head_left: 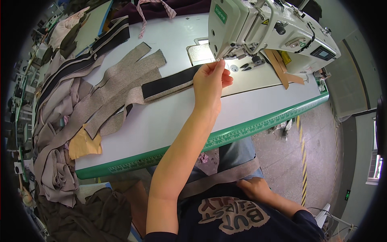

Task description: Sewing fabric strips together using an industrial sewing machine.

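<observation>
My left hand (211, 78) reaches up to the needle area of a white sewing machine (229, 30), thumb and forefinger pinched together beside the presser foot. Held there is the end of a black and grey-brown fabric strip (173, 84); the hand covers that end. From it the strip runs left across the white table. Low at the right, my right hand (254, 188) rests by my lap against a grey-brown fabric band (223, 176). Its fingers are mostly hidden, so its grip does not show.
Grey-brown strips (121, 82) and a heap of cloth (60, 169) cover the table's left side. Small scissors (246, 65) lie right of the needle, near brown card pieces (278, 68). A green ruled edge (238, 135) borders the table. Dark cloth (92, 215) is piled lower left.
</observation>
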{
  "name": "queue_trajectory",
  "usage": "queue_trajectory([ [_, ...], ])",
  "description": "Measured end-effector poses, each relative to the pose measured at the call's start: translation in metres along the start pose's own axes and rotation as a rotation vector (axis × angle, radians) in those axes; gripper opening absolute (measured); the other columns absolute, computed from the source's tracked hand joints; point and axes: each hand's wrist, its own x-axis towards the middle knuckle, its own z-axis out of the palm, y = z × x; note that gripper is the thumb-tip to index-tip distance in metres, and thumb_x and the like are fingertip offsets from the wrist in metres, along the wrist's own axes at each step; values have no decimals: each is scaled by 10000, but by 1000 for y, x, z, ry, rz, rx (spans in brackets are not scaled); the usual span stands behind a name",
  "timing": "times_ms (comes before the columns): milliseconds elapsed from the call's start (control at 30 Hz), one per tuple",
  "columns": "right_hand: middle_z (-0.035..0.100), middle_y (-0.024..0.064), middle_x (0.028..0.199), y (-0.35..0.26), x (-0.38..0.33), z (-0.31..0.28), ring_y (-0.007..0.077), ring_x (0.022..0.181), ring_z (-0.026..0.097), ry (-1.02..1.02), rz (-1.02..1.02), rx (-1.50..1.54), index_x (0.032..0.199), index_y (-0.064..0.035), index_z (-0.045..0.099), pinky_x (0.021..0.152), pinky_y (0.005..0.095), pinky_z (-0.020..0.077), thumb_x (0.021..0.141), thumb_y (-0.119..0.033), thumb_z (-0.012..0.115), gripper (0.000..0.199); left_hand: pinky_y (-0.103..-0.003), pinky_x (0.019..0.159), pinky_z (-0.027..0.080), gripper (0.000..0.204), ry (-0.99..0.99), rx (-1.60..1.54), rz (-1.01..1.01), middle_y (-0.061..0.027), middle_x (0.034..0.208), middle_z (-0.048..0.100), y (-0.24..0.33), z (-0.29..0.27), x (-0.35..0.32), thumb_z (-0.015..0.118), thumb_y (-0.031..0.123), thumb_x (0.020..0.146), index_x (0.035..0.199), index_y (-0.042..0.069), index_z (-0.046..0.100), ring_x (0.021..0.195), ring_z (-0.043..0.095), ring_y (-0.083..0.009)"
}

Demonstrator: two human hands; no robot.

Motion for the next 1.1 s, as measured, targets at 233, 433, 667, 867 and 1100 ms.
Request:
queue_trajectory([
  [233, 586, 112, 634, 23, -13, -7, 347, 603, 616, -11, 63, -18, 1060, -131, 600, 553, 488, 464, 882, -119, 594, 178, -182, 600, 504, 149, -97, -356, -347, -8, 754, 619, -5, -4, 12, 764, 162, 927, 957, 63, 657, 614, 556, -64],
  [433, 592, 113, 638, 32, -15, -11, 360, 606, 618, -25, 90, -62, 1062, -133, 602, 555, 502, 470, 875, -110, 587, 189, -175, 541, 424, 152, -158, -458, -404, 14, 717, 585, -12, -3, 16, 770, 150, 920, 967, 77, 645, 573, 494, -49],
  [667, 651, 91, 700, 31, 1, -44, 344, 641, 662, -173, 32, -136, 1034, -141, 638, 569, 482, 499, 900, -201, 632, 147, -192, 502, 355, 149, -205, -512, -344, 24, 693, 565, -10, 1, 14, 745, 121, 930, 992, 75, 617, 548, 455, -46],
  [867, 725, 79, 851, 3, 88, -148, 179, 722, 693, 221, 43, 225, 1037, -87, 758, 620, 330, 509, 957, -255, 703, 194, -202, 499, 355, 109, -100, -427, -371, 21, 680, 559, -12, 5, 11, 709, 95, 942, 990, 76, 612, 533, 448, -54],
  [1100, 649, -24, 753, -7, 216, -159, 34, 683, 530, 827, 157, 620, 1058, -2, 763, 606, 206, 410, 944, -126, 717, 175, -230, 503, 396, 66, -66, -5, -105, -13, 670, 586, -19, 12, -5, 653, 94, 971, 991, 42, 617, 547, 511, -86],
])
